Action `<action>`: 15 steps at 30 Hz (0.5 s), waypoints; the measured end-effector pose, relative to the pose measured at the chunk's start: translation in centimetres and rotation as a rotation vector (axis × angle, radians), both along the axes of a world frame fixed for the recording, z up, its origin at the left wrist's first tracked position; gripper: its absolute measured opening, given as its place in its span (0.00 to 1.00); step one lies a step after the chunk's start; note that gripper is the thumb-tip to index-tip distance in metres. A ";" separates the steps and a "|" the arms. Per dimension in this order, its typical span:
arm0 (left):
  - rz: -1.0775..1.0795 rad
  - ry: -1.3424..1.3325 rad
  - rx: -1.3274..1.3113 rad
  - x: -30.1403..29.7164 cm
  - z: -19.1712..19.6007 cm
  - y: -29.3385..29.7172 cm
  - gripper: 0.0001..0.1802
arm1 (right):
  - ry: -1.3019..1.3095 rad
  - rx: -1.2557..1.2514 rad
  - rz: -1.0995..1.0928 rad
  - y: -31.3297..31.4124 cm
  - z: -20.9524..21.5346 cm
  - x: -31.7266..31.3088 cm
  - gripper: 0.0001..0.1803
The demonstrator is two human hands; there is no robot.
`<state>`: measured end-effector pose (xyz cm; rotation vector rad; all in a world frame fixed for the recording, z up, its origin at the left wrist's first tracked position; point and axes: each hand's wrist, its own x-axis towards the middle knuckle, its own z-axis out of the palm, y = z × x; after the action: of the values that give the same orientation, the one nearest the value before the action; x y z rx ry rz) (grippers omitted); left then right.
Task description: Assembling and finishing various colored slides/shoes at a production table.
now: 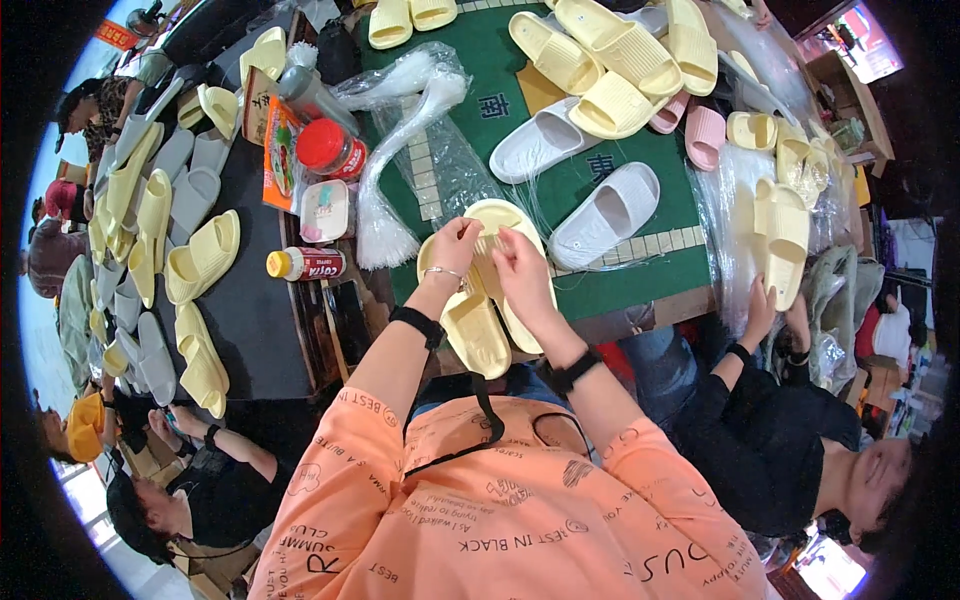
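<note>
The left hand (455,247) and right hand (521,270) are nearly closed over pale-yellow ridged slippers (475,335); what is gripped cannot be told. At two o'clock, a pale-grey open-toed slipper (606,217) is seen.

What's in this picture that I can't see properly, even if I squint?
All in the head view:
- Parts of the cream slippers: the left hand and right hand cover them.
- Anything tiny between the fingertips: the curled hands hide it.
- The end of the top slipper: the picture's upper edge cuts it off.
- What the left worker holds: too small.
</note>
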<state>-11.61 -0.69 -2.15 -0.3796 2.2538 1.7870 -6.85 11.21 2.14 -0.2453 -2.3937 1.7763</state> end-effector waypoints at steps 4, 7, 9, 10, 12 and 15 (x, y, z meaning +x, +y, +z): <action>0.054 0.000 0.100 0.0 -0.4 -0.9 0.11 | -0.078 0.184 0.173 -0.7 -2.4 -3.0 0.06; 0.093 0.004 0.149 0.0 -0.2 -1.1 0.11 | -0.126 0.302 0.255 -0.8 -2.9 -3.3 0.06; -0.017 -0.028 0.162 0.2 1.0 -1.0 0.10 | -0.094 0.324 0.239 -1.0 -3.0 -3.3 0.05; -0.015 -0.010 0.226 0.2 0.7 -0.8 0.09 | -0.073 0.351 0.247 -1.0 -3.1 -3.3 0.05; 0.049 -0.041 0.409 0.2 0.6 -1.4 0.08 | -0.133 0.263 0.225 -1.2 -2.9 -3.4 0.05; 0.141 -0.101 0.651 0.2 0.8 -1.5 0.10 | -0.108 0.038 0.148 -1.3 -4.0 -3.3 0.05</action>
<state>-11.39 -2.18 -1.31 -0.4817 1.4863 2.3705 -10.14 9.91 -1.86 -0.1667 -2.5803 1.8206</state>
